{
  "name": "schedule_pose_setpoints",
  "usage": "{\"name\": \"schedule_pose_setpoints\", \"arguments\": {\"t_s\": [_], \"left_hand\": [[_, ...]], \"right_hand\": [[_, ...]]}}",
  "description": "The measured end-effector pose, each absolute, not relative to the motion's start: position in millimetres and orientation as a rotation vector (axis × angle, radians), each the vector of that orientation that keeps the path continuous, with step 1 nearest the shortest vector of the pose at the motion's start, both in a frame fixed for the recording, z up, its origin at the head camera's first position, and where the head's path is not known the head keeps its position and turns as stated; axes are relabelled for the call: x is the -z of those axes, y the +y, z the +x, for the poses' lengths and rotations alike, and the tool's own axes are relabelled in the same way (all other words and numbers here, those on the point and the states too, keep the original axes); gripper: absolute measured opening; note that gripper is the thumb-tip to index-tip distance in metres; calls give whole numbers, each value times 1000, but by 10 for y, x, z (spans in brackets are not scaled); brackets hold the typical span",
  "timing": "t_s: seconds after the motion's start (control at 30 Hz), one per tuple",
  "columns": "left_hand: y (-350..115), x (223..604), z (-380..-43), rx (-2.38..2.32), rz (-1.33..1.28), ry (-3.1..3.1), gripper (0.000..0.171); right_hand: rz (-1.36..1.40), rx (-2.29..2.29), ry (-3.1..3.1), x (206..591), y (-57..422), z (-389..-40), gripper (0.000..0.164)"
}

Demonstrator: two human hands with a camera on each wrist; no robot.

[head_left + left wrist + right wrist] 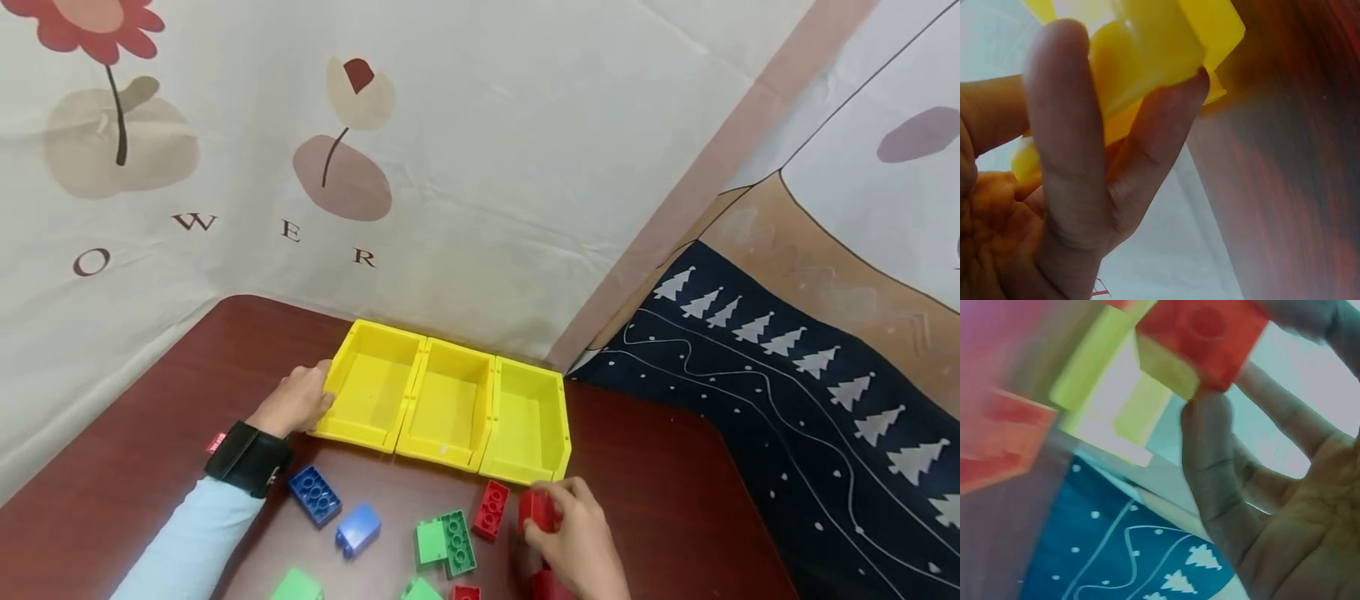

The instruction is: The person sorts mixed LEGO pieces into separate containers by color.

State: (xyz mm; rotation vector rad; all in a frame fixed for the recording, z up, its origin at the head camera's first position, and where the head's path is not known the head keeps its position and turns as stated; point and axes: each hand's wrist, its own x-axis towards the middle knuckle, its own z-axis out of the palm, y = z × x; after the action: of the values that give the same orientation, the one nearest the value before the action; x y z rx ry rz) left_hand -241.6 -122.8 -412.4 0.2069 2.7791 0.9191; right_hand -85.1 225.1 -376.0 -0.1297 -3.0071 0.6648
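Observation:
A row of three joined yellow bins (408,408) sits at the back of the table. My left hand (298,398) grips the left end wall of the row. In the left wrist view the fingers bend about the yellow plastic (1147,56). My right hand (579,533) pinches a red toy building block (536,510) in front of the right bin. The right wrist view shows that block (1204,337) between thumb and fingers, one round stud facing the camera. Just left of it lies another red block (491,510), and a further red block (551,586) is partly hidden below the hand.
Two blue blocks, one dark (315,497) and one lighter (358,530), lie below the left bin. Green blocks (459,543) stand mid-table, with more green (297,586) and red (466,592) at the lower frame edge. A printed cloth (480,167) hangs behind the bins.

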Motion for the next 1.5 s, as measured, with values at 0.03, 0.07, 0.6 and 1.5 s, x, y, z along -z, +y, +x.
{"name": "schedule_pose_setpoints", "arguments": {"t_s": [0.03,0.07,0.6,1.5], "left_hand": [[-1236,4116,-2420,-918,207,2776,52],[-1240,4112,-2423,-918,204,2771,52],[-1222,4114,-2396,-927,146,2745,45],[-1253,4099,-2420,-957,199,2772,47]], "right_hand": [[-96,-672,-2970,3713,2248,-909,39],[-48,-672,-2943,3670,2254,-975,39],[92,-469,-3185,3524,2260,-2401,37],[-165,-427,-3265,3894,2051,-2747,26]]}}
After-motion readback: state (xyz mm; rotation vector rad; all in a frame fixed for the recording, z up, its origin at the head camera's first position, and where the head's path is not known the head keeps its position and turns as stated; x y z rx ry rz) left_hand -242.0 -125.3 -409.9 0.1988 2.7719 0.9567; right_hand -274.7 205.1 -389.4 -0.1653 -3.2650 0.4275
